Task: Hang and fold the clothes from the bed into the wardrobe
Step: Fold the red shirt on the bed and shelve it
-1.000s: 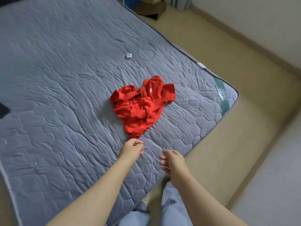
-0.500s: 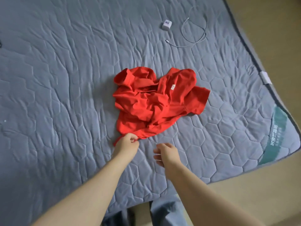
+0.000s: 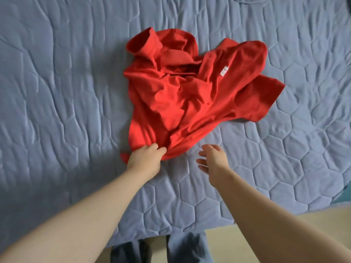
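Shirt (image 3: 190, 92) lies crumpled on the bed (image 3: 57, 92), its hem bunched in my left hand (image 3: 144, 158), fingers curled tight on it. Right hand (image 3: 210, 160) hovers just beside, fingers spread, holding nothing. Risk: lifting from this one corner, the twisted cloth may drag, tangle, or slip free.

A red polo shirt (image 3: 190, 95) is lying crumpled near the middle of the grey-blue quilted bed (image 3: 57, 92), its fabric bunching in heavy folds. Its collar (image 3: 150, 44) is standing up at the far left, a short sleeve (image 3: 262, 99) is spreading flat to the right, and a small white size label (image 3: 224, 70) is showing face-up. The left hand (image 3: 146, 158) is pinching the near hem, which is gathering into a point.
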Tool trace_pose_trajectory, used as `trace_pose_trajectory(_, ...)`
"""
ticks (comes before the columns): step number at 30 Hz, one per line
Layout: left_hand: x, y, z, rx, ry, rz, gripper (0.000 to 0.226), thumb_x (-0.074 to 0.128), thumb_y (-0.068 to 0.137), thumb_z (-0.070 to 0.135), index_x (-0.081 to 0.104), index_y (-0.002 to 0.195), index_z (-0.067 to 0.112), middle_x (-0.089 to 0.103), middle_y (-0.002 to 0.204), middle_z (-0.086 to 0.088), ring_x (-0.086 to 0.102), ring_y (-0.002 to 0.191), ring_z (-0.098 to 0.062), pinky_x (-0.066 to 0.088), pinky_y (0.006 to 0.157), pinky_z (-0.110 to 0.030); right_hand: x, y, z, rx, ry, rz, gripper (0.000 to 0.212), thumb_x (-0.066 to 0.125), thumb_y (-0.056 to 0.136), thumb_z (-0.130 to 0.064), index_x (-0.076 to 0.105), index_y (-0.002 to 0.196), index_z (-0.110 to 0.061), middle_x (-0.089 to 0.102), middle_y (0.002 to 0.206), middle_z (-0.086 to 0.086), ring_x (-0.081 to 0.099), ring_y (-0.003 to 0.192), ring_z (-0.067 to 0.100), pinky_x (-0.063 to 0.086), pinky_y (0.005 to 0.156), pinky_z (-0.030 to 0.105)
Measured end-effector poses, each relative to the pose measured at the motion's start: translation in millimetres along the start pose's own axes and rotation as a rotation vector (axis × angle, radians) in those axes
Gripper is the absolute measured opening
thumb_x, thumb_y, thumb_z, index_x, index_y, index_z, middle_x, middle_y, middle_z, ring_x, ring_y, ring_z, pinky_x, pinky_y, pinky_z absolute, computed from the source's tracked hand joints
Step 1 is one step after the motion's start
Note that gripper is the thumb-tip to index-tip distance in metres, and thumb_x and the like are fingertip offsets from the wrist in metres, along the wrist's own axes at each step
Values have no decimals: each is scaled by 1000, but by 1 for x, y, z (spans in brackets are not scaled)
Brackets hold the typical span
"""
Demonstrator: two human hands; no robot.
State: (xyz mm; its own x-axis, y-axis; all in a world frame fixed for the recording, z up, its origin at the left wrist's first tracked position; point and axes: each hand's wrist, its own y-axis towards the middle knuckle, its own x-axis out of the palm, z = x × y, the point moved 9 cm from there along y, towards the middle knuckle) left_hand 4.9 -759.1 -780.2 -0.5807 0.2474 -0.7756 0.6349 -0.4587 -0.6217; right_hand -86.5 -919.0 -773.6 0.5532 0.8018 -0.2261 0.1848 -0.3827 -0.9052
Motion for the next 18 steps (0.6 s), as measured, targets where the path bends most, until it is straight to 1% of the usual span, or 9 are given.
trace_pose_trajectory(2,13,-25,-16,-9,43,-49,37,39,87,11,51,119,26,52,114,-1,58,104,-25,45,69,-33,-1,0,0,2,15,20,13,46,94,-16,49,82,-18,51,78,1,49,59,16,40,54,24)
trace_pose_trajectory(5,19,-50,-64,-122,75,-131,37,39,88,12,54,117,27,52,116,0,59,106,-23,48,76,-35,10,0,-5,-21,-1,31,12,47,93,-20,49,81,-17,49,76,1,49,61,16,41,54,25)
trace_pose_trajectory(7,17,-53,-87,-186,76,-172,37,39,87,11,55,116,27,53,117,-1,59,107,-24,47,79,-35,18,2,-6,-23,8,40,12,50,90,-23,51,91,-11,47,77,2,49,65,17,43,55,26)
trace_pose_trajectory(9,13,-49,-99,-239,80,-195,36,39,87,13,57,115,28,53,119,-1,58,110,-24,46,82,-34,22,7,-2,-6,49,94,33,55,86,-26,47,115,-11,50,92,6,53,81,22,51,70,34)
trace_pose_trajectory(11,9,-43,-98,-255,67,-185,37,40,88,18,55,119,30,53,123,0,53,115,-24,43,87,-34,11,10,1,19,66,260,65,61,82,-30,31,139,-18,50,122,12,54,106,30,46,94,44)
trace_pose_trajectory(13,2,-36,-86,-217,76,-107,42,45,86,22,48,127,31,49,127,0,47,119,-24,38,92,-35,-5,9,-3,0,123,421,80,65,78,-30,22,144,-27,42,136,13,51,114,34,42,101,44)
trace_pose_trajectory(15,-4,-32,-66,-127,26,19,55,52,82,26,39,135,31,44,132,2,43,120,-24,35,94,-35,-13,17,-6,-18,275,457,82,67,75,-25,20,142,-32,46,131,8,56,103,29,46,96,44)
trace_pose_trajectory(16,-7,-30,-53,-73,-14,73,61,55,80,28,36,138,29,41,134,2,42,120,-24,35,94,-35,-16,23,-9,-16,361,432,79,67,75,-20,23,140,-30,50,122,4,57,92,26,51,88,40)
trace_pose_trajectory(18,-19,-28,-27,25,-137,200,68,64,73,26,41,137,22,46,130,-3,48,115,-27,39,91,-37,-19,30,-18,-28,448,352,52,63,78,-7,37,122,-18,54,91,2,54,65,17,51,56,25)
